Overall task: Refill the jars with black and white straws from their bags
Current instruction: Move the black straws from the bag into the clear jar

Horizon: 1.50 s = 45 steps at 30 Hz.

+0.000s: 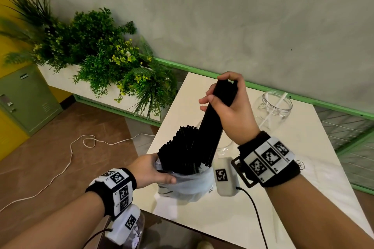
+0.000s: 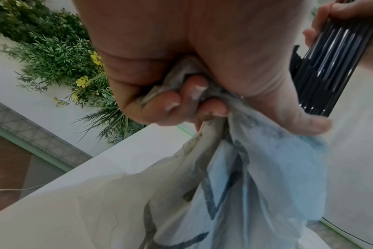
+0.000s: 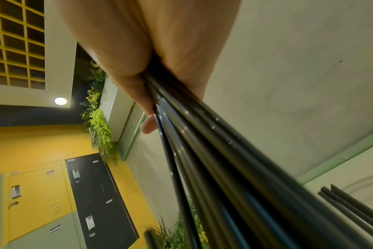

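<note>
A whitish plastic bag (image 1: pixel 190 186) stands on the white table (image 1: pixel 283 198), full of upright black straws (image 1: pixel 182 147). My left hand (image 1: pixel 153 170) grips the bag's bunched rim; the left wrist view shows its fingers (image 2: pixel 172 104) curled into the plastic (image 2: pixel 245 176). Above the bag, my right hand (image 1: pixel 228 103) grips a bundle of black straws (image 1: pixel 214 123) near their tops, their lower ends still among the rest. In the right wrist view that bundle (image 3: pixel 213 160) runs out from the palm. A glass jar (image 1: pixel 275 107) with white straws stands at the back right. Another clear jar (image 1: pixel 223 147) shows partly behind the bundle.
A planter with green plants (image 1: pixel 105 52) stands left of the table against the grey wall. A white cable (image 1: pixel 70 157) lies on the brown floor. Green and yellow lockers (image 1: pixel 24 97) are at far left. A green wire rack (image 1: pixel 348 139) borders the table's right side.
</note>
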Tool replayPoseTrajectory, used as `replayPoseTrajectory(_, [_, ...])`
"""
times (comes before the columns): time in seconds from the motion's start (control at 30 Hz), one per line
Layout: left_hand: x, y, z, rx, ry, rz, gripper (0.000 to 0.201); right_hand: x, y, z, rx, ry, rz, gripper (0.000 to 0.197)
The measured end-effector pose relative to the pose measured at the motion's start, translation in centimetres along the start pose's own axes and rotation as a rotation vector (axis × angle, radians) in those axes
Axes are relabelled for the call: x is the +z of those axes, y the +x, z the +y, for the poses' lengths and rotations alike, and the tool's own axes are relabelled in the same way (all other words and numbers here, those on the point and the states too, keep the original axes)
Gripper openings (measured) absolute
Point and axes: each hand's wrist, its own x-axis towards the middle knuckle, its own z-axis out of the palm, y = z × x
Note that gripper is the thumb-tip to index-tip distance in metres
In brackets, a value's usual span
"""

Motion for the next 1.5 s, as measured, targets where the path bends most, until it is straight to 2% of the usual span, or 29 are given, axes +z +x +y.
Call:
replayPoseTrajectory(0.1, [-0.1, 0.0, 0.2, 0.011, 0.001, 0.008, 0.082, -0.7, 0.5, -0.8, -0.001, 0.024, 0.029, 0.041])
replayPoseTrajectory(0.27, [-0.2, -0.2, 0.7, -0.004, 0.013, -0.001, 0.091, -1.5, 0.8, -1.4, -0.012, -0.004, 0.019, 0.041])
replayPoseTrajectory(0.37, [-0.1, -0.1, 0.4, 0.005, 0.026, 0.002, 0.103, -2.1, 0.9, -1.6, -0.028, -0.013, 0.042, 0.041])
replayPoseTrajectory(0.43, [-0.1, 0.0, 0.1, 0.001, 0.030, 0.002, 0.104, -2.7, 1.2, -1.7, -0.043, -0.024, 0.077, 0.041])
replayPoseTrajectory(0.67, [-0.1, 0.2, 0.0, 0.015, 0.029, -0.010, 0.108, -3.6, 1.8, -0.1, -0.310, -0.027, 0.453, 0.042])
replayPoseTrajectory(0.8, [0.0, 0.1, -0.1, 0.020, 0.011, -0.020, 0.106, -2.8, 1.1, 3.9, -0.256, -0.140, 0.509, 0.043])
replayPoseTrajectory(0.9, [0.0, 0.1, -0.2, 0.011, 0.014, -0.014, 0.107, -2.4, 0.5, 6.8, -0.205, -0.220, 0.488, 0.044])
replayPoseTrajectory(1.0, [0.2, 0.1, -0.3, 0.002, 0.017, -0.018, 0.105, -2.4, -0.1, 9.6, -0.173, -0.324, 0.384, 0.043])
replayPoseTrajectory(1.17, [0.1, 0.1, -0.2, 0.003, 0.005, -0.045, 0.101, -3.9, -0.6, 14.3, -0.012, -0.590, 0.217, 0.023])
replayPoseTrajectory(1.23, [0.2, 0.0, -0.2, -0.003, -0.007, -0.042, 0.101, -4.5, -0.6, 15.4, 0.006, -0.661, 0.219, 0.020])
replayPoseTrajectory(1.33, [0.2, 0.0, -0.2, -0.003, -0.034, -0.044, 0.100, -5.1, -0.1, 15.8, 0.041, -0.626, 0.260, 0.022])
replayPoseTrajectory(1.5, [0.1, 0.1, 0.1, -0.007, -0.031, -0.041, 0.100, -6.1, 1.2, 15.6, 0.140, -0.548, 0.229, 0.022])
